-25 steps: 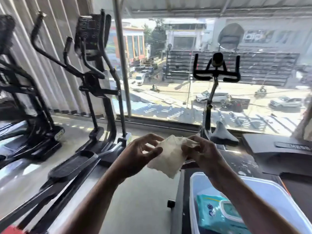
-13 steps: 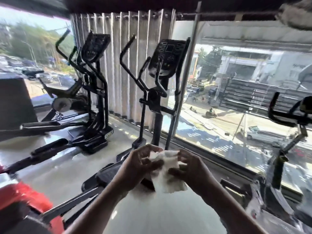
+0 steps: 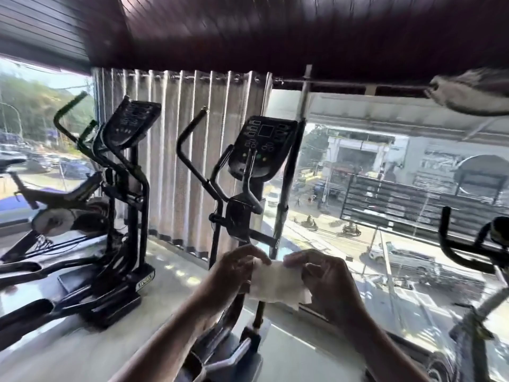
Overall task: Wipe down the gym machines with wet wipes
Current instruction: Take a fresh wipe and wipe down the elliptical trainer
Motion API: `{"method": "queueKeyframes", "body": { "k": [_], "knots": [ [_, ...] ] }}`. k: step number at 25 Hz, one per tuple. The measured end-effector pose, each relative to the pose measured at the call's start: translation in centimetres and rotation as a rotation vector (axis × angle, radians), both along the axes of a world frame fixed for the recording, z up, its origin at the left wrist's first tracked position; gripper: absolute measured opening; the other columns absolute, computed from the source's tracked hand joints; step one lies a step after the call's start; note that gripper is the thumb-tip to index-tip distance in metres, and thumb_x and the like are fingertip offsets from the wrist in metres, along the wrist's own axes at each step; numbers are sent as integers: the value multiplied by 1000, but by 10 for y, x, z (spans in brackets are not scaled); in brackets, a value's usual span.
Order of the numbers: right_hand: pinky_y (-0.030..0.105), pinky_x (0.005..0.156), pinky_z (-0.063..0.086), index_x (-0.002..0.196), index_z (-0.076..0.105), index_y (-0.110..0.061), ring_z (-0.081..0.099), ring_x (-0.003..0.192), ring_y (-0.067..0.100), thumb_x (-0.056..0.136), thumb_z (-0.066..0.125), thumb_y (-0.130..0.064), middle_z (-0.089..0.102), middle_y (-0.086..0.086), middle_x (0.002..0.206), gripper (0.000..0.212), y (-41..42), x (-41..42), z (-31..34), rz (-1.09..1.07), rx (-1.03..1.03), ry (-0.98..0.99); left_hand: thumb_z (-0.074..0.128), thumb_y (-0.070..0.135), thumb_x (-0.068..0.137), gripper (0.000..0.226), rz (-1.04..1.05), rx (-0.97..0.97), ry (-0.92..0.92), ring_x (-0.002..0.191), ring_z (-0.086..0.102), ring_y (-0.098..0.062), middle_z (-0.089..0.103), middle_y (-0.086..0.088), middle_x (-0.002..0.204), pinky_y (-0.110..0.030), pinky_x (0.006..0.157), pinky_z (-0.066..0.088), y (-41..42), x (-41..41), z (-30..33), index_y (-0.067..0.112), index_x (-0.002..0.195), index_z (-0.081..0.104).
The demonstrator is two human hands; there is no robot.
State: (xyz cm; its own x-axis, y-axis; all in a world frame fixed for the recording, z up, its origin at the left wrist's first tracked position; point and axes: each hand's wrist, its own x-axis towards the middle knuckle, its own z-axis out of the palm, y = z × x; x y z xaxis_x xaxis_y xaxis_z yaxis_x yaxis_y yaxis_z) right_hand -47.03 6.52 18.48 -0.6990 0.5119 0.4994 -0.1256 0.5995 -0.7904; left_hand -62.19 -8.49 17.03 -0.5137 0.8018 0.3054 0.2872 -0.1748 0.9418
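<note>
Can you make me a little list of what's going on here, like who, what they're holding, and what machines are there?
who: a person, only the arms and hands show
left hand: pinches one end of the wipe
right hand: pinches the other end
wipe: white, stretched between both hands
nearest machine: elliptical straight ahead, not touched yet
other machines: second elliptical on the left, bike handlebar on the right
behind: curtain, big window

- Wipe (image 3: 276, 282) stretched between my left hand (image 3: 234, 271) and right hand (image 3: 327, 277), one grip on each end.
- Elliptical (image 3: 248, 188) straight ahead, behind the wipe.
- Second elliptical (image 3: 121, 202) left of it.
- Curtain (image 3: 187, 150) behind both.
- Bike handlebars (image 3: 468, 244) far right, by the window (image 3: 385, 216).
</note>
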Motion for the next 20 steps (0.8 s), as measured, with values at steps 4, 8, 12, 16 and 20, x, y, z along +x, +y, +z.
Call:
{"method": "queueKeyframes", "body": {
  "k": [4,8,12,16,20],
  "knots": [
    [44,88,60,93,83,-15,76,97,26,88,62,5,80,7,99,29,83,-40,12,67,-173,16,50,0,102,35,-25,41,32,87,74,-17,78,-7,97,-25,74,60,78,-46,16,14,88,78],
    [33,70,58,102,75,-19,76,84,22,80,86,-12,76,4,95,25,165,-83,39,68,-217,36,76,12,92,15,-46,73,229,95,74,-20,77,-1,102,-30,81,61,166,-95,45,27,92,77],
    [27,68,52,96,77,-21,72,77,11,87,80,-21,76,-2,86,9,225,-133,66,36,-99,-29,81,8,86,30,-11,198,242,88,73,-20,74,-2,97,-29,71,57,234,-147,62,34,97,74],
    [33,60,45,78,72,-17,61,65,17,74,69,-26,68,2,70,11,278,-177,86,-58,-72,73,78,20,91,29,69,227,318,90,73,-9,76,10,101,-36,80,59,295,-217,60,40,109,68],
    [41,56,59,74,60,-10,69,70,31,78,72,-25,70,8,74,19,338,-227,109,-287,-1,211,64,43,97,42,395,173,712,122,59,-3,62,15,136,-38,107,50,350,-312,51,30,136,57]
  ]
}}
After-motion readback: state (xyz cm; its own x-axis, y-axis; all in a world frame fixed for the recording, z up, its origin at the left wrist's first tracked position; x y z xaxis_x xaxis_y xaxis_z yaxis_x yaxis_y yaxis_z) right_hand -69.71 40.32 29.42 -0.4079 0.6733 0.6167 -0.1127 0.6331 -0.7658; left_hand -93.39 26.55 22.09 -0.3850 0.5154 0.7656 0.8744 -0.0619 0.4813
